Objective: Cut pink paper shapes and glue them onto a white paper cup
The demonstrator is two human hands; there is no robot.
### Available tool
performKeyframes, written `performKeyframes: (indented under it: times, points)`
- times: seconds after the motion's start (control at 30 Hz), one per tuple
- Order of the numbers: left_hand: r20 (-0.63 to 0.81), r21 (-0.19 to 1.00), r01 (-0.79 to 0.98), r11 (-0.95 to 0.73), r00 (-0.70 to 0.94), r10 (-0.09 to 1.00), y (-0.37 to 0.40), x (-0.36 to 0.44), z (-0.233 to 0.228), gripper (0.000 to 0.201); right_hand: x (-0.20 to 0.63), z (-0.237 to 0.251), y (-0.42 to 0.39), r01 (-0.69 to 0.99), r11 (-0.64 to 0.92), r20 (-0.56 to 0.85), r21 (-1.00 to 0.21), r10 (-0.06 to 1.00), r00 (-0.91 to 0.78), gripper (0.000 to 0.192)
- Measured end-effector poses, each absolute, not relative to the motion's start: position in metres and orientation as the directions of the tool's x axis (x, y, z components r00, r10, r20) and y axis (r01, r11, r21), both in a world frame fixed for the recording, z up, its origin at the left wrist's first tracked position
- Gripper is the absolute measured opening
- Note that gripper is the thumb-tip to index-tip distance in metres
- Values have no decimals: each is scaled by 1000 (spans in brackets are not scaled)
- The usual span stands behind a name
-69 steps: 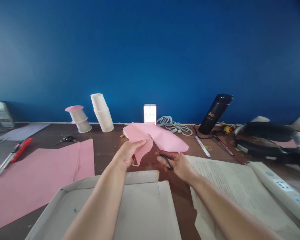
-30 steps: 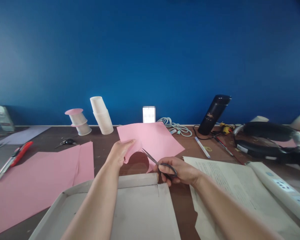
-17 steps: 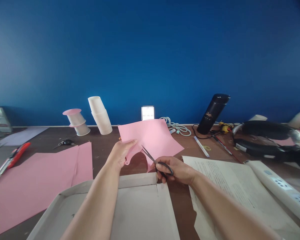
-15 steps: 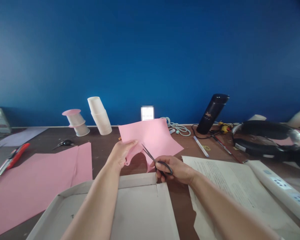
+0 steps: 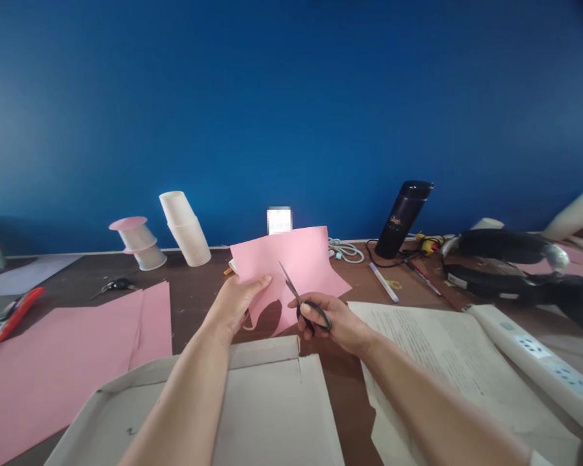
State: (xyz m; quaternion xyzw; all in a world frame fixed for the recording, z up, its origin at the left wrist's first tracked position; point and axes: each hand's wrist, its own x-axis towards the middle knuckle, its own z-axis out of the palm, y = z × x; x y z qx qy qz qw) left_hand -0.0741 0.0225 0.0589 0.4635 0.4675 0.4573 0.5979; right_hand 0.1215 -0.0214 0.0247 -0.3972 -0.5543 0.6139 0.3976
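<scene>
A pink sheet of paper is held up above the desk, with a curved cut in its lower edge. My left hand grips its left side, thumb on the front and the other fingers hidden behind. My right hand is closed around the black handles of a pair of scissors. The blades point up and left in front of the paper, above the curved cut. Whether they touch the sheet I cannot tell.
A shallow grey cardboard box lid lies under my forearms. Pink sheets and a red cutter are left; paper cups stand behind. A black flask, marker, printed sheet and power strip are right.
The scissors have turned more upright and their tip has risen across the paper. The curved opening at the paper's lower edge looks different in shape. The camera view has shifted slightly.
</scene>
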Motion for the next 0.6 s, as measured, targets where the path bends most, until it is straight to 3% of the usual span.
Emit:
performKeyframes:
  times: [0.33,0.6]
  points:
    - [-57,990,-115,82,208,976,21,-74,57,53,115,27,-26,-62,0,19,-998,952,-305,41]
    - [-94,985,-125,121,200,975,20,-72,58,52,115,28,-28,-80,3,26,-997,957,-290,39]
